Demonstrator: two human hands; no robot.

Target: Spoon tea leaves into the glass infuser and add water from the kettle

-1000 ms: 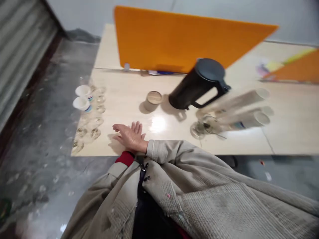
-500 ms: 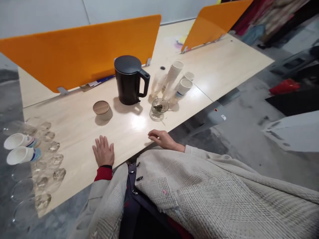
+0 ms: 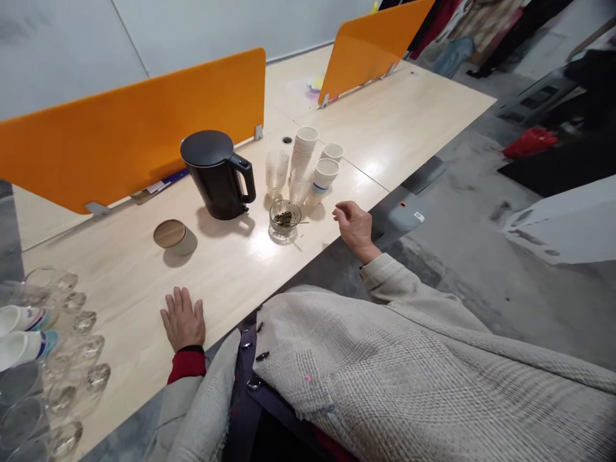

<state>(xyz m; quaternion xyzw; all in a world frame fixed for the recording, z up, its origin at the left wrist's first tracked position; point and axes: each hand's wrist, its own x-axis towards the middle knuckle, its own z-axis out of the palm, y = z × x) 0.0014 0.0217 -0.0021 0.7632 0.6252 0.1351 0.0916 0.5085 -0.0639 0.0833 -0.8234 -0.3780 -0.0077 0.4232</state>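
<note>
My left hand (image 3: 183,321) lies flat on the table with its fingers spread, holding nothing. My right hand (image 3: 355,230) hovers by the front edge, right of the glass bowl, its fingers loosely bent and nothing seen in them. Dark dried leaves, perhaps tea, lie in the small glass bowl (image 3: 275,221), and a thin stick-like handle (image 3: 303,222) juts out towards that hand. Behind the bowl stand a stack of paper cups (image 3: 304,151), shorter cups (image 3: 325,174) and clear cups (image 3: 276,176). Left of these is a black electric kettle (image 3: 214,176). A wooden-lidded jar (image 3: 176,237) stands nearer my left hand.
At the left end are several clear glasses (image 3: 91,350) and two white paper cups (image 3: 22,350) lying tilted. Orange dividers (image 3: 202,99) stand along the back of the light wooden table (image 3: 226,276). A grey stool (image 3: 397,208) sits beyond the front edge.
My right hand has moved right and away from my body, past the glass bowl. My left hand stays flat on the table. The view has shifted slightly to the right.
</note>
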